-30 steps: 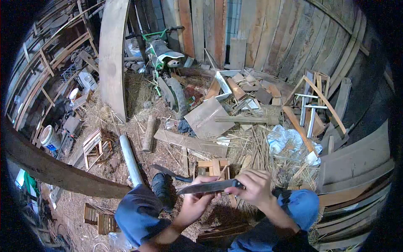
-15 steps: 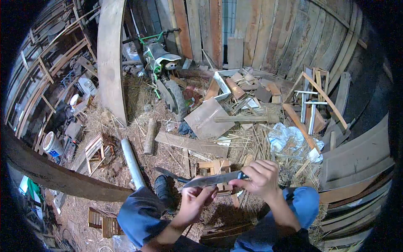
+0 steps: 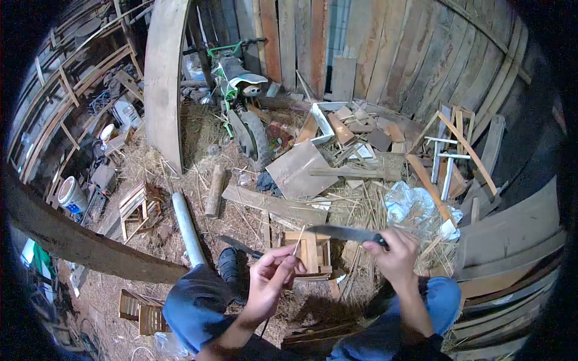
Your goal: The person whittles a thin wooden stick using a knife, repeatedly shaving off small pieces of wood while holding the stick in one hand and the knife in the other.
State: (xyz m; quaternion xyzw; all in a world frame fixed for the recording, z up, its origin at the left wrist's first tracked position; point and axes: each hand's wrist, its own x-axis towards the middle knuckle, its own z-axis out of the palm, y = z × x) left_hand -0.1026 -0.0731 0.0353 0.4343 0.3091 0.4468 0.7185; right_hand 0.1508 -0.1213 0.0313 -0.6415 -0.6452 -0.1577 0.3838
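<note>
Head view: a knife [image 3: 343,233] and a thin stick [image 3: 298,242] are raised in front of the person, above a small wooden stand [image 3: 310,253], with the blade's tip at the stick's upper end; whether they touch, I cannot tell. The likeliest trouble is a cut: the blade points across toward the left hand [image 3: 271,283], so a slip or a hard push could carry the edge down the stick into the thumb or fingers. The stick is slender and could snap or twist under sideways pressure, since only its lower part is held. The left hand's grip is nearly closed, pinching the stick between thumb and fingers. The right hand [image 3: 394,256] has its grip curled firmly around the knife's handle, thumb toward the blade. Just beyond the left hand lies a second, dark blade [image 3: 238,245], near a boot [image 3: 231,268].
</note>
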